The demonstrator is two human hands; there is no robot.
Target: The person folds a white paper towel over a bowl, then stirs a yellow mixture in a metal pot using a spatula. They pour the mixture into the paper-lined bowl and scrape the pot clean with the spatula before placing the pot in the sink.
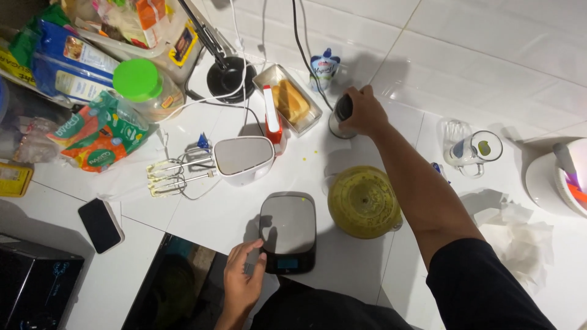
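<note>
My right hand [364, 111] reaches far across the white tiled counter and is closed around a small dark-topped metal cup or jar [340, 118]. My left hand [243, 273] rests at the near left corner of a dark kitchen scale [287, 231], fingers touching its edge. Right of the scale stands a bowl of yellow-green batter [363, 200]. A white hand mixer [241, 159] lies on its side left of the scale, beaters [168, 176] pointing left.
A metal tray with yellow cake pieces [290, 99] and a yogurt pouch [323, 67] sit at the back. A green-lidded jar [142, 82], food packets [98, 131] and a phone [101, 224] are at left. A measuring cup [476, 150], crumpled paper [516, 235] and a white bowl [565, 177] lie right.
</note>
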